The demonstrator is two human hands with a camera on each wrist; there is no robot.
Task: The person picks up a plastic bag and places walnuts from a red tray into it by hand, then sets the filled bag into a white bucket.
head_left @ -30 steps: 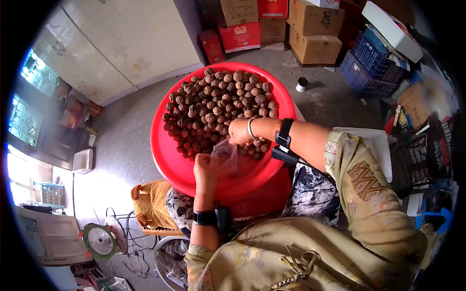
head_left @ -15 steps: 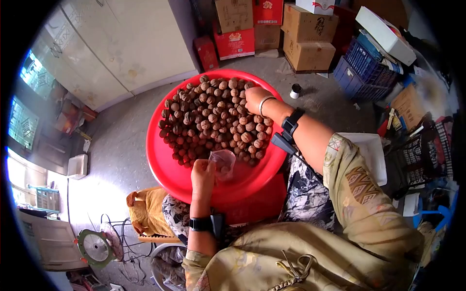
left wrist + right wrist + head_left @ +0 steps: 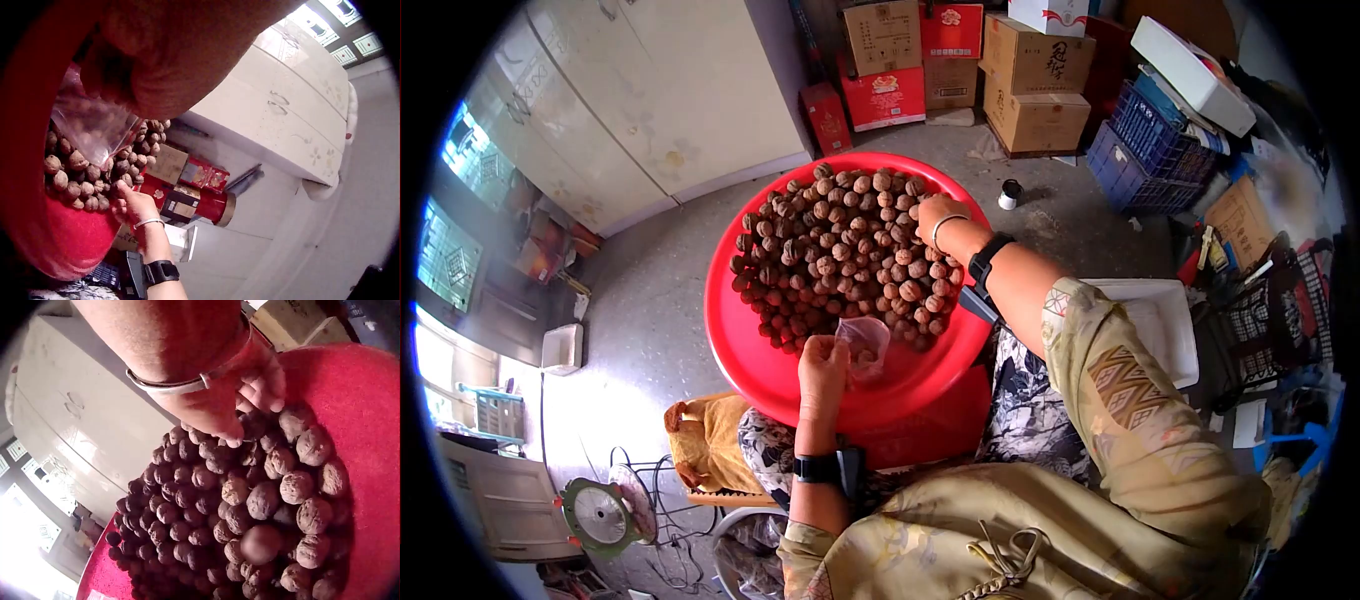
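Observation:
A wide red basin (image 3: 745,375) holds a heap of brown walnuts (image 3: 825,235). At its near side my left hand (image 3: 822,372) pinches the edge of a clear plastic bag (image 3: 866,345), which has a few walnuts low inside. In the left wrist view the bag (image 3: 94,134) hangs over the heap, mouth partly hidden by the hand. My right hand (image 3: 940,218) reaches to the heap's far right edge. There, in the right wrist view, thumb and curled fingers (image 3: 269,390) close around a dark walnut (image 3: 253,425) among the others.
Cardboard boxes (image 3: 1040,115) and red cartons (image 3: 883,95) stand beyond the basin. Blue crates (image 3: 1150,160) are stacked at the right, near a white tray (image 3: 1155,320). A small white-and-black cup (image 3: 1008,195) sits on the floor. Cables and a round green-rimmed device (image 3: 598,515) lie left.
The right hand has gone from beside the bag's mouth out to the heap's far right edge. The left hand keeps its grip on the bag, whose mouth now stands wider.

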